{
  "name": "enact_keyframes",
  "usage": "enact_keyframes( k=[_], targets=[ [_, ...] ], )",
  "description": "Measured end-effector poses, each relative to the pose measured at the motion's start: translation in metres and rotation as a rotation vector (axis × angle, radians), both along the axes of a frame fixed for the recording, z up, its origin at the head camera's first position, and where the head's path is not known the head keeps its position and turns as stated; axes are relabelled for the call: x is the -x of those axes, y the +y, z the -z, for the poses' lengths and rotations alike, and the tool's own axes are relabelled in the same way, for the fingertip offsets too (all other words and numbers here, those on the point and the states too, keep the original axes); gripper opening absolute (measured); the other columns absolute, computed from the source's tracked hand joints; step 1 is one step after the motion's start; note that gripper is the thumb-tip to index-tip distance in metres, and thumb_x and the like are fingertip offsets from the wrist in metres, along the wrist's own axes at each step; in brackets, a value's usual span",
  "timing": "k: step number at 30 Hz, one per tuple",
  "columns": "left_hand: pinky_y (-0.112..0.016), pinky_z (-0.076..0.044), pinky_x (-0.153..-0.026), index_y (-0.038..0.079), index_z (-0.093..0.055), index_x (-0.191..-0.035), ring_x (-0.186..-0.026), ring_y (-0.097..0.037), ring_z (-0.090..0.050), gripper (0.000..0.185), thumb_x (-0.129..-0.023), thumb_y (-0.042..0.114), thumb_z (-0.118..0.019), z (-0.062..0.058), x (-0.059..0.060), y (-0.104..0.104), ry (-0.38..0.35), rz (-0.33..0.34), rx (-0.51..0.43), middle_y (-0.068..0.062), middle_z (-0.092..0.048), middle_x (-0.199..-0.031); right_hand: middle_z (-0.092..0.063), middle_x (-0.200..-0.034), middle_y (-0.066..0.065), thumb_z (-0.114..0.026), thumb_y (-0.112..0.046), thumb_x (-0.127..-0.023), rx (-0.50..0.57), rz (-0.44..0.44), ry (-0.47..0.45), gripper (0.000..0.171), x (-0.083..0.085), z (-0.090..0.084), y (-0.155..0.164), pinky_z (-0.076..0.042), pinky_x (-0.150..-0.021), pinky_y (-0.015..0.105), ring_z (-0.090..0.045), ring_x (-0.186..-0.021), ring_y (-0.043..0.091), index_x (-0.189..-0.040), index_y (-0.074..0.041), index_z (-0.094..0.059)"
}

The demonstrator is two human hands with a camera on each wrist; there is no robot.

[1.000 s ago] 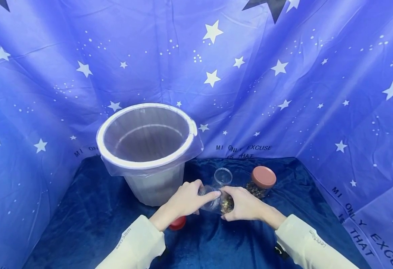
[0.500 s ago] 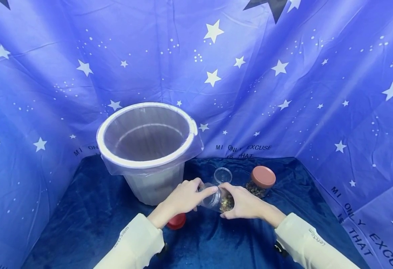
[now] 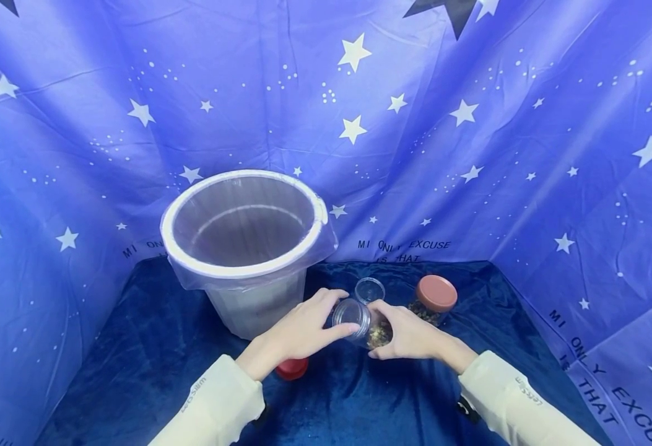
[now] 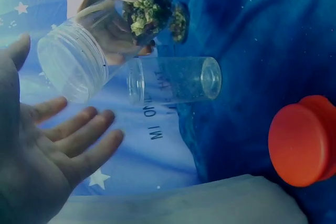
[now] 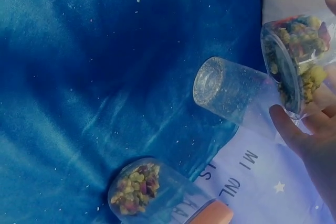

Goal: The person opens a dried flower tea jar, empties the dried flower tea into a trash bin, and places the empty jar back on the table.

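My right hand (image 3: 406,331) grips a clear open jar (image 3: 352,314) with dried flower-like bits (image 4: 147,14) inside. The jar is tilted, its uncovered mouth facing my left hand (image 3: 309,325). In the left wrist view, the left hand's fingers are extended and spread, just apart from the jar's rim. A clear jar with no visible contents (image 4: 176,80) stands behind the held one. To the right is another jar with similar dried bits (image 5: 136,190), under a pinkish-orange lid (image 3: 437,293). Red lids (image 4: 300,145), seemingly stacked, lie near the left wrist.
A large white bin with a clear plastic liner over its rim (image 3: 236,272) stands left of the jars, close to my left hand. Dark blue cloth (image 3: 359,402) covers the table. A blue star-printed curtain (image 3: 415,161) hangs around the back and sides.
My left hand has come away from the jar's mouth and shifted slightly left, its fingers loosening. The jar's mouth now turns a little more upward in my right hand.
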State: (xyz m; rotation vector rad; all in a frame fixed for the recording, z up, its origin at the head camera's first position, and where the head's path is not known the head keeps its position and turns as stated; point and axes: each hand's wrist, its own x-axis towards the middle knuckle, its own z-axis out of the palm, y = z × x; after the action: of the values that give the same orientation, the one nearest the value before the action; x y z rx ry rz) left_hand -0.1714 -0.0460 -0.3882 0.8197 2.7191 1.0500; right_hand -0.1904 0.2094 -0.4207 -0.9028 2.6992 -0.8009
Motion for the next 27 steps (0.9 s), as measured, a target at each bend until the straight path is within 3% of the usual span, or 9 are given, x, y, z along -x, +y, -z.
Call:
enact_keyframes(
  k=[6, 10, 14, 18, 27],
  targets=[
    [-0.041, -0.050, -0.103, 0.025, -0.033, -0.153, -0.133, -0.021, -0.049, 0.083, -0.084, 0.054, -0.071, -0.0008, -0.0005, -0.0030, 0.123, 0.140, 0.026, -0.003, -0.039, -0.153, -0.065, -0.102, -0.011, -0.085, -0.034, -0.071, 0.001, -0.003, -0.044, 0.067, 0.0024, 0.0009, 0.0038, -0.051, -0.081, 0.028, -0.061, -0.090, 0.002, -0.127, -0.020, -0.051],
    [-0.045, -0.050, -0.102, 0.030, -0.033, -0.153, -0.139, -0.030, -0.044, 0.087, -0.080, 0.039, -0.081, 0.0007, 0.0000, -0.0026, 0.310, 0.258, 0.113, -0.006, -0.028, -0.160, -0.065, -0.099, -0.011, -0.084, -0.032, -0.071, 0.000, -0.020, -0.049, 0.063, 0.0038, 0.0023, 0.0074, -0.051, -0.078, 0.026, -0.060, -0.087, 0.002, -0.124, -0.021, -0.051],
    [-0.042, -0.048, -0.106, 0.027, -0.039, -0.149, -0.140, -0.028, -0.043, 0.082, -0.079, 0.024, -0.083, 0.0037, 0.0004, -0.0004, 0.529, 0.349, 0.154, -0.008, -0.031, -0.159, -0.066, -0.098, -0.010, -0.083, -0.029, -0.072, 0.002, -0.032, -0.064, 0.061, 0.0044, 0.0027, 0.0088, -0.049, -0.075, 0.023, -0.060, -0.085, 0.002, -0.123, -0.022, -0.050],
    [-0.038, -0.045, -0.110, 0.023, -0.045, -0.144, -0.140, -0.024, -0.043, 0.074, -0.079, 0.015, -0.081, 0.0066, 0.0013, 0.0007, 0.677, 0.380, 0.168, -0.008, -0.039, -0.153, -0.067, -0.103, -0.008, -0.082, -0.027, -0.073, 0.015, -0.044, -0.092, 0.062, 0.0047, 0.0025, 0.0079, -0.051, -0.077, 0.023, -0.061, -0.087, 0.002, -0.125, -0.021, -0.049],
    [-0.030, -0.049, -0.104, 0.022, -0.051, -0.135, -0.130, -0.022, -0.050, 0.056, -0.085, 0.011, -0.073, 0.0090, 0.0066, 0.0042, 0.865, 0.394, 0.256, -0.002, -0.052, -0.142, -0.066, -0.099, -0.010, -0.082, -0.023, -0.071, 0.038, -0.079, -0.060, 0.058, 0.0041, -0.0003, 0.0068, -0.052, -0.078, 0.026, -0.061, -0.086, 0.002, -0.120, -0.020, -0.050]
  ],
)
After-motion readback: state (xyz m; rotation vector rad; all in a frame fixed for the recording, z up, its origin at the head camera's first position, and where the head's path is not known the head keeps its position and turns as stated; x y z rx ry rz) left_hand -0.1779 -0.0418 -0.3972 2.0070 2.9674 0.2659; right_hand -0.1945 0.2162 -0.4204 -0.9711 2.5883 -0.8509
